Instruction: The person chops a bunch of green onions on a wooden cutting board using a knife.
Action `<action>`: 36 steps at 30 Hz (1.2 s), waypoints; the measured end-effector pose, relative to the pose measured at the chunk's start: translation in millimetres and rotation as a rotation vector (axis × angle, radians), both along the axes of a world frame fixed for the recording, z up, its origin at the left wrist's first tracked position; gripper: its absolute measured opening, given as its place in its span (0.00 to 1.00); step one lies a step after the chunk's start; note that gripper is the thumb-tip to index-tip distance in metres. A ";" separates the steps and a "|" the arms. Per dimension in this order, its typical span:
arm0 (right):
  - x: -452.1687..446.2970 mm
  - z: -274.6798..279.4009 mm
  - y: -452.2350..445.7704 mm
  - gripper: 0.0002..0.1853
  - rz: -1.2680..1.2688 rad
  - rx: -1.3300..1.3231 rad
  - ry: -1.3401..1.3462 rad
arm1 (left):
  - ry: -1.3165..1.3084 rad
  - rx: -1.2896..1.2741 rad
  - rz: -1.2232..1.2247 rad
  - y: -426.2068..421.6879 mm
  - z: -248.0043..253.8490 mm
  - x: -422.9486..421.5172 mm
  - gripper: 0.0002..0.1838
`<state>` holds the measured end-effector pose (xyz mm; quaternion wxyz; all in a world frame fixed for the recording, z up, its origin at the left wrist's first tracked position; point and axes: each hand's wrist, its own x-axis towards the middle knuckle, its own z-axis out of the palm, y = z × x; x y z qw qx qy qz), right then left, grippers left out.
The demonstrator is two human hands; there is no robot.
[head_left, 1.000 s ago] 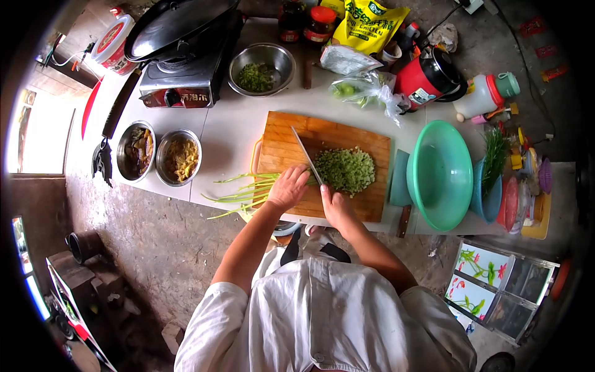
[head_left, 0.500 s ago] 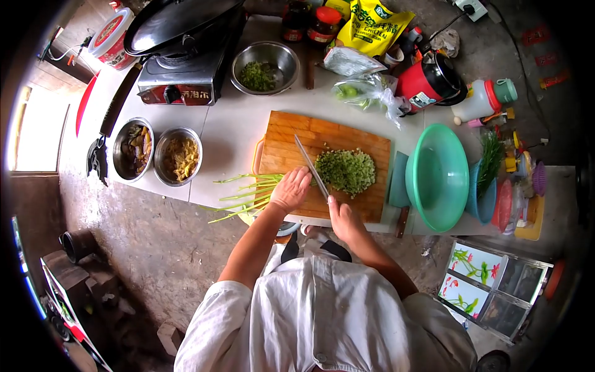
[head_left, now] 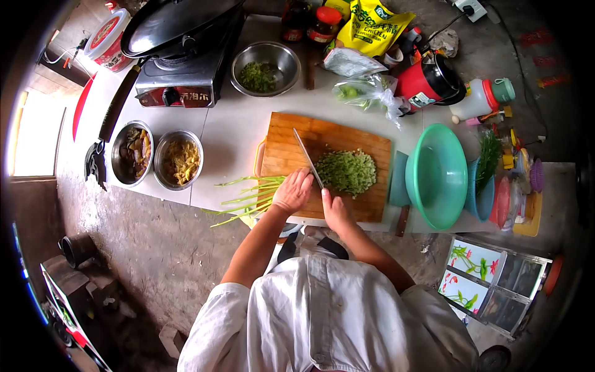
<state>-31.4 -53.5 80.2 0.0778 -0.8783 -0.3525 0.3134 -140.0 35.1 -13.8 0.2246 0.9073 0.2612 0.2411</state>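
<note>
My left hand (head_left: pixel 294 191) is closed on a bunch of long green stalks (head_left: pixel 254 197) at the left part of the wooden cutting board (head_left: pixel 288 133). The stalks stick out past the board's left edge. In my right hand (head_left: pixel 336 212) is the handle of a knife (head_left: pixel 308 156), its blade slanting up and left beside my left fingertips. A pile of finely chopped green pieces (head_left: pixel 348 172) lies on the board, just right of the blade. The stalk ends under my left fingers are hidden.
Two metal bowls of food (head_left: pixel 132 154) stand at the left. Behind the board are a metal bowl with chopped greens (head_left: pixel 266 69) and a stove (head_left: pixel 180 80) with a pan. At the right stands a green basin (head_left: pixel 437 177), beside a second knife (head_left: pixel 402 221).
The knife and my right hand have shifted slightly, nearer my left hand than half a second ago. My left hand keeps its hold on the stalks.
</note>
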 end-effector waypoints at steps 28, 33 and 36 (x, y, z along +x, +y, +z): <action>-1.0 10.4 4.0 0.39 0.051 -0.078 0.055 | 0.103 -0.059 0.014 -0.7 -0.2 -1.7 0.11; -6.4 -0.5 18.3 0.39 0.036 0.008 0.018 | 0.048 -0.009 0.032 -2.7 -5.5 -1.1 0.11; 3.1 10.2 14.8 0.38 0.022 0.046 0.112 | 0.022 0.007 0.045 0.4 -5.6 0.3 0.10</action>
